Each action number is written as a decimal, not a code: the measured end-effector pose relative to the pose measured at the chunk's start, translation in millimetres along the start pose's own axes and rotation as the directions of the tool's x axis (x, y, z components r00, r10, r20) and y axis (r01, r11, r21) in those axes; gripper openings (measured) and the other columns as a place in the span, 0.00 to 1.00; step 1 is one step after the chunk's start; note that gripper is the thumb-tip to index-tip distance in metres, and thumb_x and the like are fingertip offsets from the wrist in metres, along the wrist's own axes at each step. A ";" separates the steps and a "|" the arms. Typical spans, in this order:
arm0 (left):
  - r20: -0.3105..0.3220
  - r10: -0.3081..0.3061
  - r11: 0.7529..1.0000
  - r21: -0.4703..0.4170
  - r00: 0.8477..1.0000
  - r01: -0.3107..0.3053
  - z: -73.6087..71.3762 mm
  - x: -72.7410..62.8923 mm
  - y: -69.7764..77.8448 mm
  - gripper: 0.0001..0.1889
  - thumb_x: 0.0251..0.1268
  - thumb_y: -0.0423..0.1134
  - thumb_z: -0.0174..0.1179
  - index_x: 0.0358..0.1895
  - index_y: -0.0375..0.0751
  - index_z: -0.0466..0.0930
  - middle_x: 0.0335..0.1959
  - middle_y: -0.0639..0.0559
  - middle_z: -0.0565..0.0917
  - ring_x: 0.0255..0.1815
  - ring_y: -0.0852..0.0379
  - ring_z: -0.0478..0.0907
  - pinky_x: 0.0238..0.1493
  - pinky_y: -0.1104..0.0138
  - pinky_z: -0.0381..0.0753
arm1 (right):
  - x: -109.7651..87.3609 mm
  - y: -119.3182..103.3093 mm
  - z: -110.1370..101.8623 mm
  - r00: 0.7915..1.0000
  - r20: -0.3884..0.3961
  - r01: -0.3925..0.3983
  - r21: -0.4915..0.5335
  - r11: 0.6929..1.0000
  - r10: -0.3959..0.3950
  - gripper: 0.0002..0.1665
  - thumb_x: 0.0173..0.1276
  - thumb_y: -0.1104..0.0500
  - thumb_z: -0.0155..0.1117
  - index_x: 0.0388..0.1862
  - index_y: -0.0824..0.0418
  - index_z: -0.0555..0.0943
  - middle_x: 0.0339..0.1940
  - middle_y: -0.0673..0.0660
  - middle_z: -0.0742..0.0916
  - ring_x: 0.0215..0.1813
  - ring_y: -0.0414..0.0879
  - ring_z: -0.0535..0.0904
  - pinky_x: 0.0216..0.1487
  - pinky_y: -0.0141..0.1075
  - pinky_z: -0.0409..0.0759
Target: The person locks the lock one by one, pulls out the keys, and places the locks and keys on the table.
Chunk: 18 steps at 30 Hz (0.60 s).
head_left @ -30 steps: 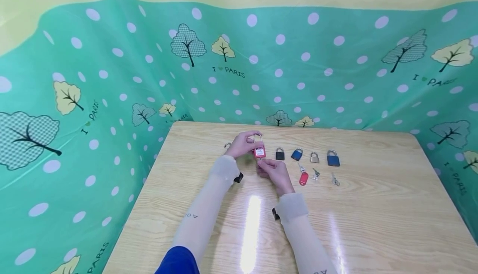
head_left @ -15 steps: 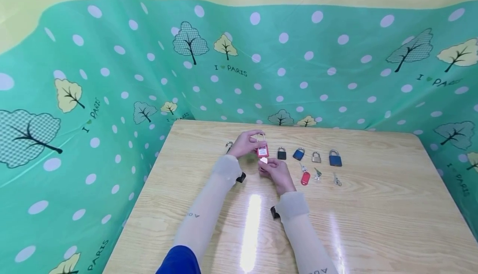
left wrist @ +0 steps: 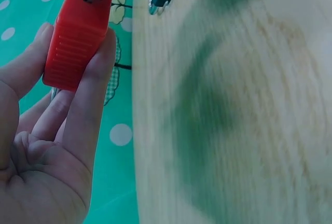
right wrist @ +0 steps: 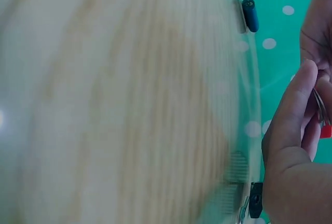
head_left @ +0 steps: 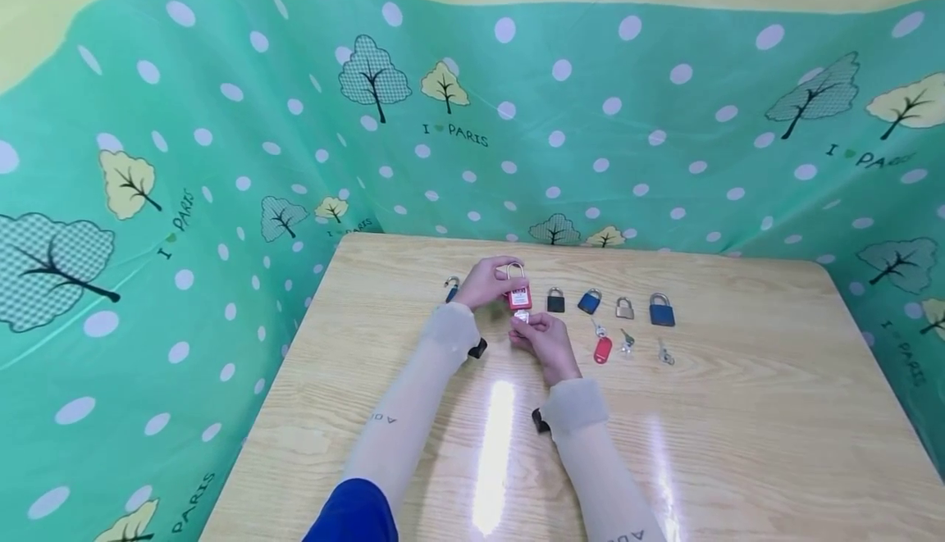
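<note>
In the head view my left hand (head_left: pixel 486 282) holds a red padlock (head_left: pixel 520 297) upright, its metal shackle at the top and a white label on its body. Thumb and fingers grip the red body (left wrist: pixel 78 37) from both sides in the left wrist view, with the ribbed side and the keyhole end showing. My right hand (head_left: pixel 546 343) pinches a silver key (head_left: pixel 522 316) right at the padlock's lower end. A fingertip covers part of the keyhole, where a bit of metal shows. The flat key edges (right wrist: pixel 320 105) appear between my right thumb and fingers in the right wrist view.
A blue padlock (head_left: pixel 452 289) with its shackle open lies left of my left hand. To the right sit a black padlock (head_left: pixel 555 304), a blue one (head_left: pixel 589 303), a small brass-coloured one (head_left: pixel 624 311) and a larger blue one (head_left: pixel 661 314). Keys (head_left: pixel 627 343) and a red tag (head_left: pixel 603 350) lie before them.
The key's flat head has come into view above my right fingertips and turned from bright white to grey. Both hands and the red padlock have shifted slightly right.
</note>
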<state>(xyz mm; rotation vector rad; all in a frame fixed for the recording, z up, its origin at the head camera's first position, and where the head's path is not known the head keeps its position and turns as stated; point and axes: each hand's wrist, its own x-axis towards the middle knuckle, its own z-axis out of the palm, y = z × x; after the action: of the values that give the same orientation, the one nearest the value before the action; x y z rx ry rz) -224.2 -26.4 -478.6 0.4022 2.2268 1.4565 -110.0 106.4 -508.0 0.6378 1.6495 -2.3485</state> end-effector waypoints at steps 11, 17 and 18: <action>-0.011 -0.029 0.998 0.056 1.000 0.029 8.9 3.0 -11.9 0.32 0.60 0.51 0.65 0.66 0.45 0.70 0.33 0.51 0.86 0.34 0.57 0.84 0.43 0.62 0.81 | -10.6 0.3 -1.5 0.994 -0.098 -0.053 -0.064 0.997 0.046 0.16 0.62 0.66 0.68 0.44 0.71 0.74 0.39 0.67 0.85 0.34 0.48 0.86 0.45 0.38 0.83; -0.072 -0.037 0.988 0.149 0.997 0.048 3.7 8.5 -8.6 0.30 0.60 0.52 0.65 0.65 0.49 0.71 0.36 0.51 0.86 0.36 0.58 0.82 0.44 0.63 0.79 | -20.0 7.1 -1.8 0.993 -0.063 -0.101 -0.094 0.990 0.095 0.15 0.61 0.67 0.68 0.42 0.72 0.73 0.37 0.65 0.85 0.33 0.49 0.86 0.43 0.38 0.84; -0.076 -0.037 0.985 0.168 0.996 0.049 3.4 10.7 -7.8 0.30 0.60 0.52 0.65 0.65 0.50 0.72 0.38 0.51 0.85 0.37 0.58 0.82 0.44 0.63 0.79 | -21.0 6.7 -1.7 0.994 -0.056 -0.096 -0.104 0.990 0.090 0.15 0.62 0.67 0.68 0.42 0.72 0.74 0.37 0.66 0.85 0.33 0.49 0.86 0.43 0.39 0.84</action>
<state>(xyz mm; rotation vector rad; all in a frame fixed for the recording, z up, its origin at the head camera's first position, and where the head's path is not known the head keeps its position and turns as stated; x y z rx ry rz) -231.6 -21.9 -489.0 0.3582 2.4112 1.2831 -88.3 104.0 -504.6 0.7423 1.7141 -2.1806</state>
